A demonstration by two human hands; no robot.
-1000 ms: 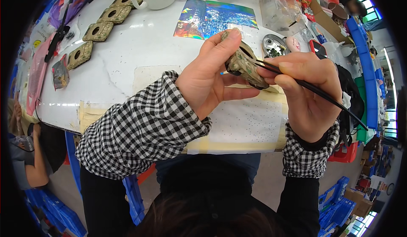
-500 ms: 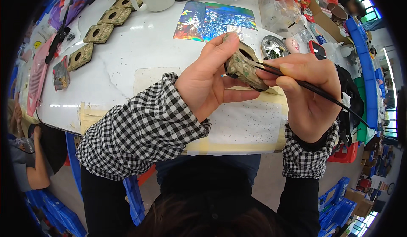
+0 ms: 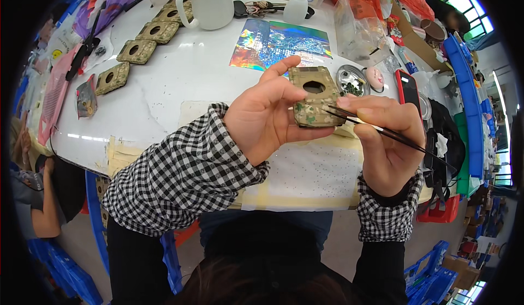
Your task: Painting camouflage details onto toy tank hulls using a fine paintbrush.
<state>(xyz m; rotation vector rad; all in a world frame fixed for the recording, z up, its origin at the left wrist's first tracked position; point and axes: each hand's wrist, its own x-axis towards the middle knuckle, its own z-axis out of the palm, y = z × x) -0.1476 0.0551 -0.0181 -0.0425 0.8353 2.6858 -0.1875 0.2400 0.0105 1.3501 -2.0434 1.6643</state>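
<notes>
A camouflage-patterned case [image 3: 319, 108] with a round dark hole in its face is held in my left hand [image 3: 267, 111], the thumb along its left edge and fingers beneath. Black tweezers [image 3: 390, 135] are pinched in my right hand [image 3: 390, 144], their tips at the case's lower front face. Whether the tips grip anything is too small to tell. Below my hands lies a white sheet [image 3: 311, 171] scattered with tiny dark specks. Beyond the case stands a round metal dish [image 3: 351, 80] with small dark green bits in it.
Several similar camouflage cases [image 3: 136, 51] form a row at the far left. A white mug [image 3: 210, 5], keys [image 3: 259, 9], a small white bottle [image 3: 296, 7] and a shiny holographic sheet [image 3: 281, 43] lie at the back. A red-edged phone [image 3: 407, 87] rests at right. Another person [image 3: 43, 201] sits at left.
My left hand has turned the case so its holed face shows more fully. The tweezers have shifted slightly lower with my right hand. The view has tilted a little.
</notes>
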